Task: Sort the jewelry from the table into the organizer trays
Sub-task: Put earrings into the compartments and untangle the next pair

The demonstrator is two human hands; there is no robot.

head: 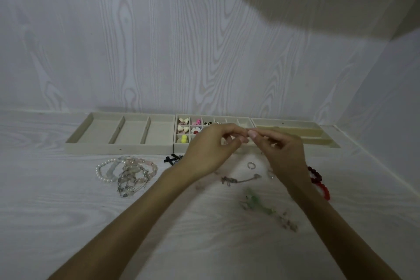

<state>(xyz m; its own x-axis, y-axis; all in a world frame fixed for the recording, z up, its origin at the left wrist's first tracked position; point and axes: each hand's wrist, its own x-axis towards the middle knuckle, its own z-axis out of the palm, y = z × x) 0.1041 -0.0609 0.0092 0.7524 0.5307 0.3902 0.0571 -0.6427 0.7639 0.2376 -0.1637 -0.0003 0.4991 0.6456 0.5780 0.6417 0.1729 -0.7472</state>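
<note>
Three beige organizer trays stand in a row at the back of the table: a left tray (118, 149) with three long compartments, a middle grid tray (175, 143) with several small colourful earrings, and a right tray (295, 124). My left hand (209, 150) and my right hand (284, 154) meet fingertip to fingertip above the middle tray's front right part. Both pinch a small jewelry piece that is almost hidden between the fingers. Loose jewelry lies on the table in front of the trays.
A pile of pearl and pink bead bracelets (129, 173) lies at the left, with a black bow (171, 159) beside it. A small ring (250, 165), a thin chain piece (241, 179), a green piece (254, 200) and a red bead bracelet (318, 182) lie under and right of my hands.
</note>
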